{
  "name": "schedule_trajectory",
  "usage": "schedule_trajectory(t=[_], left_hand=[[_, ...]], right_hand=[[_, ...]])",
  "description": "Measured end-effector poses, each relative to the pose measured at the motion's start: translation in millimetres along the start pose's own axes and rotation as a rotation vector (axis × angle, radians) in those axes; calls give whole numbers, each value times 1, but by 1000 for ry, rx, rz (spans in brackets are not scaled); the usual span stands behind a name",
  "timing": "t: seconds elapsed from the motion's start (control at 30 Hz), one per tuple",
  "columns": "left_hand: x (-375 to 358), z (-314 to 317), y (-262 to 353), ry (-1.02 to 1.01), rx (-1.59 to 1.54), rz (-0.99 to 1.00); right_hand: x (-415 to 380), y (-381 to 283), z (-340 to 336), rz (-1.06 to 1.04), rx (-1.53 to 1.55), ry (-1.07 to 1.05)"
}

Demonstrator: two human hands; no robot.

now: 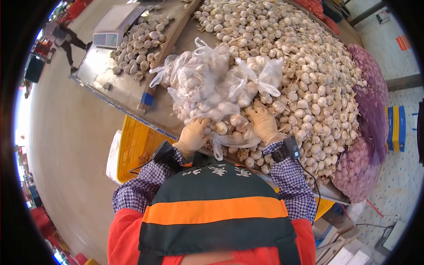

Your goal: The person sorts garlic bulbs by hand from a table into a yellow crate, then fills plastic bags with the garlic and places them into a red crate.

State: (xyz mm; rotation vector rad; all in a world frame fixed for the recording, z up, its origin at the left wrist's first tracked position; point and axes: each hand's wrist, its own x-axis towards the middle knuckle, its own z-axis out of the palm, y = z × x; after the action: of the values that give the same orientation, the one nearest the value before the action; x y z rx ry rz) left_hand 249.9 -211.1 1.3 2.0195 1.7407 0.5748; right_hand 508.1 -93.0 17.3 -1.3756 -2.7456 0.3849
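Observation:
An open clear plastic bag (236, 140) with garlic bulbs in it lies at the table's near edge, in front of me. My left hand (193, 136), in a pale glove, has its fingers closed on the bag's left rim. On the other side my right hand (263, 123), gloved too, is closed on the bag's right rim, its fingertips partly hidden against the bulbs. Just beyond are several knotted bags of garlic (201, 81), piled together. A large heap of loose garlic (309, 88) spreads behind and to the right of my right hand.
A wooden divider (170, 42) runs along the table's left part. Past it stand a digital scale (112, 31) and more loose garlic (140, 46). A yellow crate (132, 137) sits below the edge at left. Purple mesh sacks (371, 97) border the heap. A person (64, 37) walks far left.

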Motion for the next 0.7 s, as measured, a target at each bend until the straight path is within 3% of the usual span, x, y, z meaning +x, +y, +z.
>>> schedule_trajectory(t=[0.1,0.17,0.23,0.3,0.33,0.47,0.53,0.67,0.7], left_hand=[[8,0,2,-112,34,-73],[10,0,1,-173,42,-123],[6,2,-2,-113,-50,-66],[3,8,-10,-131,-66,-51],[3,10,-11,-144,-87,-38],[2,16,-4,-108,-191,-85],[5,11,-1,-169,-174,-253],[6,-5,7,-182,-403,-287],[2,-3,6,-128,-460,-345]], right_hand=[[-3,-4,-21,-38,94,68],[-9,-9,-37,332,299,149],[-22,-23,-50,298,435,209],[-32,-35,-51,109,626,88],[-33,-38,-38,24,571,50],[-17,-57,0,58,396,132],[-5,-68,7,203,269,22],[2,-68,6,240,291,-18],[-2,-64,6,204,431,17]])
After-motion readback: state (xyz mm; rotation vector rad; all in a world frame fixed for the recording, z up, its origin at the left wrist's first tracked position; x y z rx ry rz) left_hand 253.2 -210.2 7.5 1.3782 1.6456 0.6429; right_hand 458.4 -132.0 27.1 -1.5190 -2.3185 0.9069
